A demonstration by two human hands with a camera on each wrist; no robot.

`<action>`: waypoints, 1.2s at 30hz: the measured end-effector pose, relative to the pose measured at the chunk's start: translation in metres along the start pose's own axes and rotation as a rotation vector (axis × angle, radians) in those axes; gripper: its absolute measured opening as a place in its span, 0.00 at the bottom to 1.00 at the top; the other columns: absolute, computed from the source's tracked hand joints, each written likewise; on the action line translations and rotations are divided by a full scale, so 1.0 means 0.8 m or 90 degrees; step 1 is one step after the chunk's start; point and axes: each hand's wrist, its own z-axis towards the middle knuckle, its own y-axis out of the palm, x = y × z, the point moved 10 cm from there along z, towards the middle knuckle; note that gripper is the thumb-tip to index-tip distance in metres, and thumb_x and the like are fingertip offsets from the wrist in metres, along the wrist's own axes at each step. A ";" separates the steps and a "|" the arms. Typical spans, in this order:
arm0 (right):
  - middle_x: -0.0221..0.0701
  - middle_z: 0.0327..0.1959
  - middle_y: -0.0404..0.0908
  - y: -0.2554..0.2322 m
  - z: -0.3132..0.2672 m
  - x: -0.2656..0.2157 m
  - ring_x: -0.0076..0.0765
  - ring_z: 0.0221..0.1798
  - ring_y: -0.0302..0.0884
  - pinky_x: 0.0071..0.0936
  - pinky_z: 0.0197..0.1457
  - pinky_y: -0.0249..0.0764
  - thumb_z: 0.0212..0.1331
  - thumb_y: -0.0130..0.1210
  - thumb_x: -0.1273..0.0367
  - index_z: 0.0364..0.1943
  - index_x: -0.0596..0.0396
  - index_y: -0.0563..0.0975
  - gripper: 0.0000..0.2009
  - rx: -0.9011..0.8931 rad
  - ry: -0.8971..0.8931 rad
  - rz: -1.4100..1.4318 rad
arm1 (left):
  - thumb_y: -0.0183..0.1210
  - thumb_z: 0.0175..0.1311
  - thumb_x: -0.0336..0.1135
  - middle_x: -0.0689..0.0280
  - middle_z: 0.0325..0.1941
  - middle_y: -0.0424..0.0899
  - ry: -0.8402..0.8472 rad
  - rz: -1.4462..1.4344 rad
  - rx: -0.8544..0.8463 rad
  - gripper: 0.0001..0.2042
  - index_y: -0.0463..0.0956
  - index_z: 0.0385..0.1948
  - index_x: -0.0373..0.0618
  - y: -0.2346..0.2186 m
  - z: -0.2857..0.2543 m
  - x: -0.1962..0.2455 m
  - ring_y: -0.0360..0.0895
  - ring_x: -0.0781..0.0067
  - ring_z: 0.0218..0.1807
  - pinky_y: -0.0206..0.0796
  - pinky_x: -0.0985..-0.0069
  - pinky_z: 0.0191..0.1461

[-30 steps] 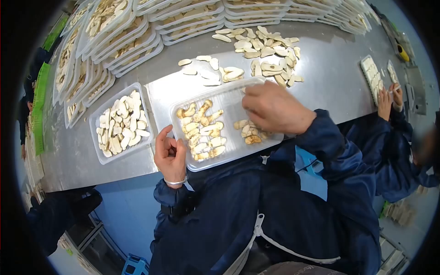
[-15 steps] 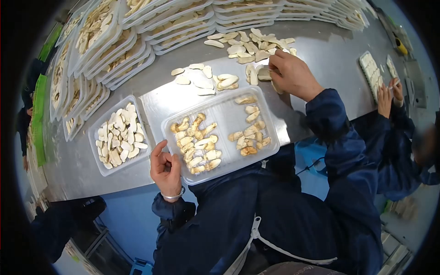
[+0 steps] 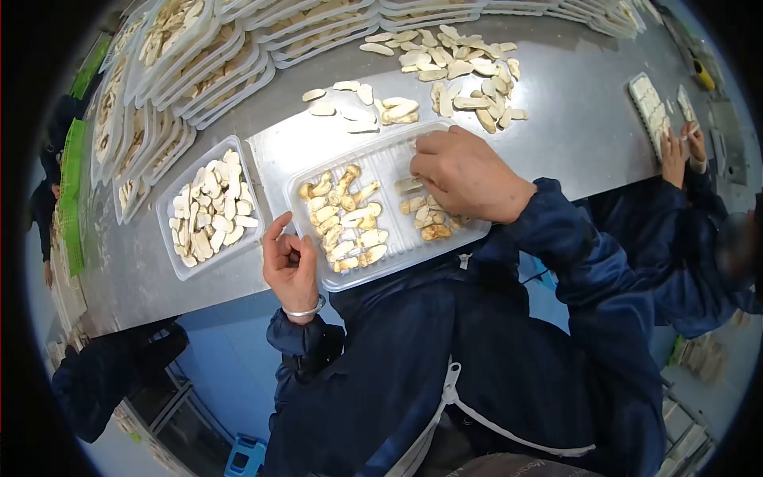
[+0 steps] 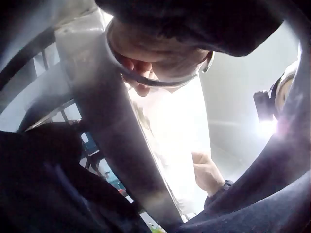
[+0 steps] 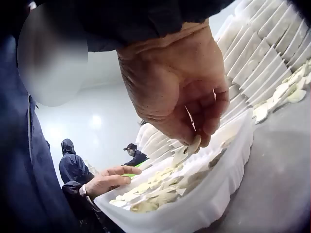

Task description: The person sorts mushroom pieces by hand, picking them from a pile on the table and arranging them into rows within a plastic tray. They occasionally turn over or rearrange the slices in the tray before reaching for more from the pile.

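While the left hand (image 3: 292, 266) hangs out by the left edge of the open plastic tray (image 3: 393, 171), the right hand (image 3: 469, 171) is over the tray's right part with a mushroom slice (image 5: 187, 151) pinched between thumb and fingertips. Right wrist view has the best look at it: pale, thin, sticking out past the fingertips, long axis slanting from upper right to lower left, lower end aimed down into the tray. Can't tell whether that end touches the bottom. From the head view the fingers point leftward, and the knuckles cover a good bit of what's underneath.

Left hand's grip is basically loose: index finger reaching up and away, thumb apart from it, other fingers bent in, nothing pinched. Can't say for sure if it touches the rim. It's got a bracelet (image 3: 306, 312) on the wrist, btw.

The tray lies with its long axis sideways, right end a bit higher in the head view. Laid slices (image 3: 348, 215) fill its left part in two rough columns, most of the lower ones lying sideways with a slight tilt. Left of it, a smaller tray (image 3: 164, 230) holds a jumbled heap. Loose slices (image 3: 465, 67) are scattered past the far rim on the metal table (image 3: 556, 119), pointing every which way, and stacked trays (image 3: 230, 87) sit behind.
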 end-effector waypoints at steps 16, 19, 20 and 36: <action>0.40 0.32 0.79 -0.062 -0.069 0.124 0.52 0.35 0.78 0.44 0.41 0.73 0.54 0.61 0.67 0.33 0.59 0.76 0.10 0.138 0.289 -0.156 | 0.58 0.63 0.19 0.78 0.23 0.68 0.002 -0.021 -0.010 0.21 0.71 0.59 0.37 0.003 0.001 -0.006 0.60 0.93 0.24 0.53 0.91 0.30; 0.42 0.33 0.79 -0.056 -0.060 0.126 0.52 0.36 0.79 0.44 0.41 0.73 0.53 0.61 0.66 0.35 0.60 0.74 0.13 0.133 0.307 -0.202 | 0.58 0.63 0.19 0.78 0.24 0.69 0.007 -0.010 -0.009 0.21 0.71 0.60 0.37 0.001 0.001 -0.007 0.61 0.93 0.25 0.53 0.91 0.30; 0.41 0.33 0.79 -0.055 -0.060 0.128 0.52 0.36 0.79 0.44 0.40 0.72 0.54 0.61 0.65 0.34 0.59 0.73 0.13 0.148 0.298 -0.217 | 0.58 0.62 0.19 0.78 0.24 0.69 0.014 -0.008 -0.008 0.21 0.72 0.59 0.37 0.000 0.001 -0.005 0.61 0.93 0.25 0.53 0.91 0.30; 0.46 0.32 0.76 -0.044 -0.055 0.154 0.59 0.36 0.75 0.50 0.40 0.68 0.53 0.55 0.72 0.31 0.60 0.71 0.06 0.091 0.263 -0.276 | 0.60 0.61 0.23 0.78 0.23 0.69 0.011 0.003 -0.011 0.19 0.75 0.56 0.38 0.012 -0.003 0.003 0.63 0.91 0.24 0.59 0.86 0.28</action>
